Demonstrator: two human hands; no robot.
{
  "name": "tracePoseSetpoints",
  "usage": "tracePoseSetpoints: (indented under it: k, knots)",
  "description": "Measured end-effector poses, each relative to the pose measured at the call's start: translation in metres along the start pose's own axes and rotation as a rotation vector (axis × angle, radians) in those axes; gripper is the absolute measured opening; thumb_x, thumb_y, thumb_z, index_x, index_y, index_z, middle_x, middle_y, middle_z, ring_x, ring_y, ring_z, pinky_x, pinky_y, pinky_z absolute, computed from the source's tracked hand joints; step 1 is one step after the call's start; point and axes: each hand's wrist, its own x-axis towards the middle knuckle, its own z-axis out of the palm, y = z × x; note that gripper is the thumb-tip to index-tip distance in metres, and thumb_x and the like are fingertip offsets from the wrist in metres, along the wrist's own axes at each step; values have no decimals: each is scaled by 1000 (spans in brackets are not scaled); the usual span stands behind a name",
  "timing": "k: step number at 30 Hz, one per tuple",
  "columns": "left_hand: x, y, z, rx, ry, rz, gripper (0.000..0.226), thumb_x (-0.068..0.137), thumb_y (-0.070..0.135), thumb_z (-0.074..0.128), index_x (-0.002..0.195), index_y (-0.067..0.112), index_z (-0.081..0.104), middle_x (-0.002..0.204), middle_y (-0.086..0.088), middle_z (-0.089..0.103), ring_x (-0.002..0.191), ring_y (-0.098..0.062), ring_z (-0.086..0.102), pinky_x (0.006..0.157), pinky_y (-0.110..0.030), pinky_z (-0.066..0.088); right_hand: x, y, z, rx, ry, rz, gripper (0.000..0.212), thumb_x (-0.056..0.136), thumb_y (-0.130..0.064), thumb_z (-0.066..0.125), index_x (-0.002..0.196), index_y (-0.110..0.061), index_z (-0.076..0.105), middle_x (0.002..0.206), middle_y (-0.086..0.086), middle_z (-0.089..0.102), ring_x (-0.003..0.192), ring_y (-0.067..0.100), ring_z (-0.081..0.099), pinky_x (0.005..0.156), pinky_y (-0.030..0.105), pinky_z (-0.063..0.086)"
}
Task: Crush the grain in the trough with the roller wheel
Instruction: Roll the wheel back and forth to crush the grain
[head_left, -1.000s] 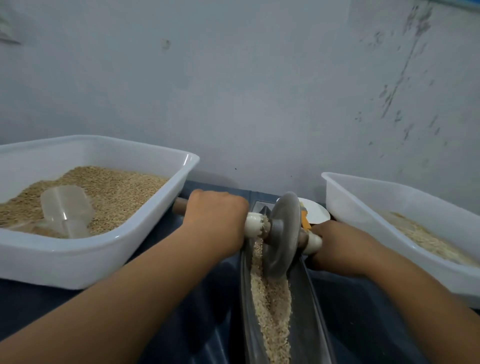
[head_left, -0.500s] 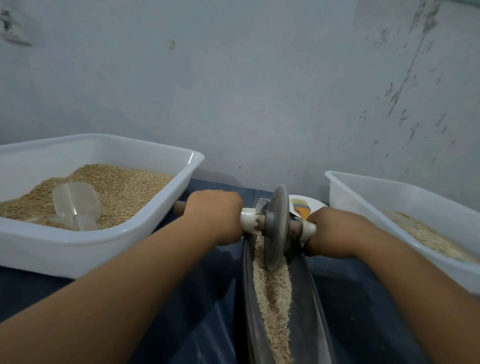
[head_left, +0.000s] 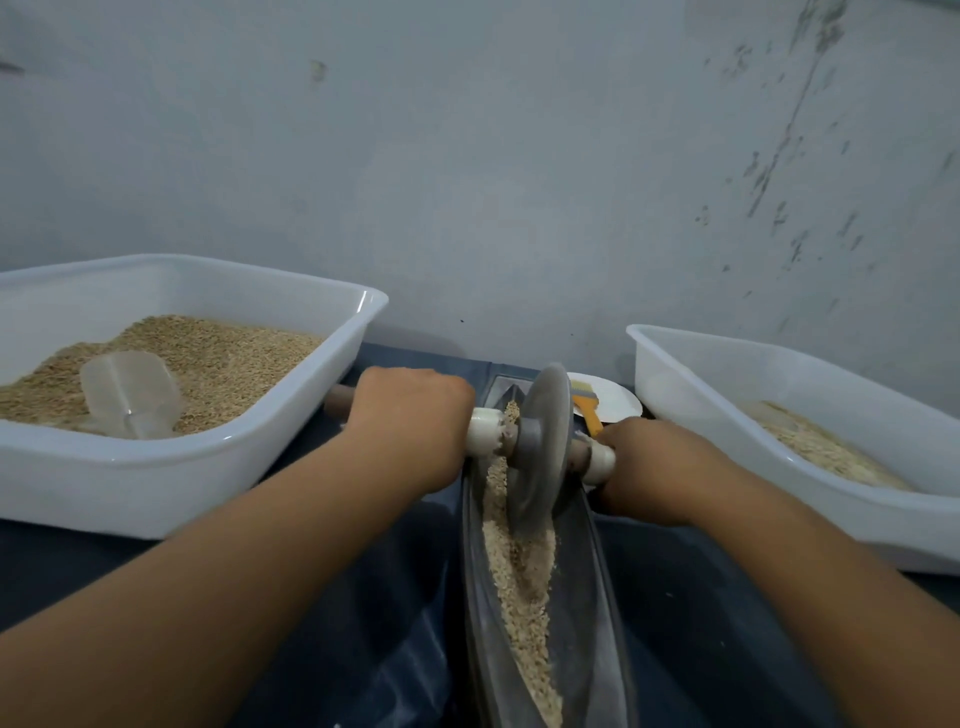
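1. Head view: two bare forearms reach forward over a dark blue worktop (head_left: 332, 649) that meets a pale, scuffed wall.
2. Left hand (head_left: 410, 421) has its fingers curled round the wooden axle handle on the left side of the roller wheel (head_left: 540, 447); the handle's end pokes out beyond the knuckles.
3. Right hand (head_left: 654, 467) curls round the handle on the wheel's right side, just past a white collar; its fingertips are hidden.
4. Roller wheel, a grey disc, stands on edge and leans slightly, its lower rim down in the grain (head_left: 519, 571) near the far end of the trough.
5. Trough (head_left: 587, 597), long, narrow and grey, runs from the bottom edge away towards the wall, with pale crushed grain along its floor.
6. Left white tub (head_left: 182, 467) holds tan grain and a clear plastic scoop (head_left: 130, 395) lying in it.
7. Right white tub (head_left: 727, 374) holds a paler, finer heap.
8. Small white plate (head_left: 618, 402) behind the wheel carries a brush with an orange handle (head_left: 589, 410).
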Motion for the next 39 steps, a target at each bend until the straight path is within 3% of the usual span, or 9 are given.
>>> tracePoseSetpoints:
  k: [4,9,13,18,22,25,29,34,39]
  knots:
    - [-5,1,1,33,60,9,25,81,31,65,80,31,40,63,8,36,53,-10,28,51,-29,20,-10,4,9,27,17,-19,18,66,-42,67,72,-31,55,73,-11,62,68,8,58,53,25,40]
    - [1,4,-10,-16,2,23,21,83,34,65,87,28,46,67,7,39,61,-13,39,56,-31,29,0,-1,1,75,-49,7,10,74,-34,66,77,-29,58,84,-7,66,76,13,61,67,29,52]
    - [-11,0,2,-7,75,64,26,83,30,62,83,32,36,65,9,34,70,-15,43,67,-34,30,-10,6,13,32,59,5,14,64,-41,63,71,-32,54,70,-11,61,65,5,57,50,24,38]
    - [4,0,-11,-17,-12,10,17,84,29,64,97,30,53,70,7,40,69,-15,40,47,-29,13,6,-1,-1,89,-23,15,11,72,-36,65,79,-29,61,78,-8,66,73,11,61,65,28,52]
    - [-4,1,-5,22,17,14,21,83,28,65,93,32,47,66,8,34,62,-13,34,46,-29,11,5,6,5,69,-4,16,15,66,-42,64,73,-30,58,72,-9,64,67,8,60,55,26,45]
    - [-1,0,0,35,73,46,24,83,30,64,85,32,40,64,8,33,63,-14,37,55,-32,23,7,9,10,122,-5,23,16,61,-43,65,70,-32,59,68,-10,64,64,6,60,53,25,45]
    - [24,0,-10,-5,-19,79,18,82,30,66,87,27,49,76,6,48,74,-18,49,72,-34,42,18,5,-1,255,-94,46,14,65,-31,72,76,-29,65,72,-6,68,66,12,65,61,27,53]
    - [18,-3,5,-1,43,106,26,82,34,66,85,30,40,74,8,42,74,-17,46,73,-34,36,18,9,9,178,-42,57,18,60,-39,69,75,-30,63,69,-8,67,65,9,63,58,25,49]
    - [32,-6,-4,-73,-90,73,21,79,30,68,87,27,49,78,5,51,75,-18,52,71,-34,43,28,2,-10,267,-131,32,10,68,-22,73,70,-21,64,54,-5,64,44,7,58,45,18,42]
